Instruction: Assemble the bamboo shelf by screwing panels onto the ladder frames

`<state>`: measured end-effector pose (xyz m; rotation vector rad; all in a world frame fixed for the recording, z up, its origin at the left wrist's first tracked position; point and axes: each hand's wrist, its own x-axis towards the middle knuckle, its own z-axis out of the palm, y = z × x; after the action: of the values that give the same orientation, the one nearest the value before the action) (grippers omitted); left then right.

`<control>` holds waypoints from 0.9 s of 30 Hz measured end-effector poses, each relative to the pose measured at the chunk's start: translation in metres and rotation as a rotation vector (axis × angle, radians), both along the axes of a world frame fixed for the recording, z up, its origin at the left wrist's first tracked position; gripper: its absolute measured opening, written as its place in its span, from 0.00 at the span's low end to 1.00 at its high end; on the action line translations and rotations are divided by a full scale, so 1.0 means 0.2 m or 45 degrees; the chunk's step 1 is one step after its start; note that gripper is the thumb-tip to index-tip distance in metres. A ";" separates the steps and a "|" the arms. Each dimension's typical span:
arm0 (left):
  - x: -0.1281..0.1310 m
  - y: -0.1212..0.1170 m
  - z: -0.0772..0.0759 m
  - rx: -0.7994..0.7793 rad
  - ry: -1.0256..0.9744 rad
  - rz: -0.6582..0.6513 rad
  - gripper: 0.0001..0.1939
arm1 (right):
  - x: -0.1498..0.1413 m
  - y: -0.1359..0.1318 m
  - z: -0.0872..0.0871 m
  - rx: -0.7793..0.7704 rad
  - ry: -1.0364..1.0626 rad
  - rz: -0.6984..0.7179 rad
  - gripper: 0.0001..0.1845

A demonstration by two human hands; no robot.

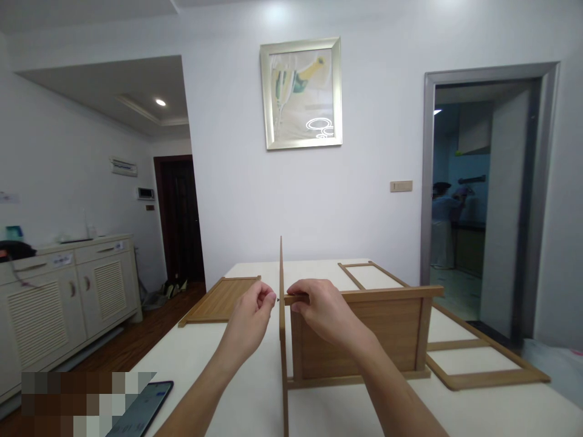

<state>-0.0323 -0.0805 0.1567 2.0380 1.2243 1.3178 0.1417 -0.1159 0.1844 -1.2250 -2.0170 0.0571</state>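
My left hand [255, 309] is closed in a pinch, its fingertips at a small dark screw [277, 299] on the left side of an upright wooden frame [282, 328]. That frame stands nearly edge-on to me. On its other side, my right hand [321, 300] grips the top rail of a wooden panel [364, 334], close to where the rail meets the frame. The panel stands on its long edge on the white table [228, 388]. Part of the rail is hidden behind my right hand.
Flat on the table lie a slatted wooden panel [223, 300] at the left and an open wooden frame [483, 346] at the right. A phone [146, 409] rests at the front left. Through the doorway a person [441, 206] stands in another room.
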 end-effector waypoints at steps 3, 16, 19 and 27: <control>0.00 -0.01 0.01 -0.040 0.113 -0.027 0.18 | 0.00 0.00 0.00 0.012 -0.002 0.002 0.16; 0.02 -0.02 0.00 0.056 0.083 -0.071 0.08 | 0.00 0.00 0.00 0.019 -0.021 -0.007 0.15; 0.02 -0.01 0.00 0.082 0.020 -0.066 0.04 | 0.00 0.00 0.00 0.015 -0.018 -0.003 0.16; 0.01 0.00 0.00 0.036 0.029 -0.026 0.11 | 0.00 0.00 -0.01 0.018 0.006 0.007 0.15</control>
<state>-0.0309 -0.0797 0.1564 2.0846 1.1984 1.3130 0.1417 -0.1152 0.1828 -1.2090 -2.0133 0.0483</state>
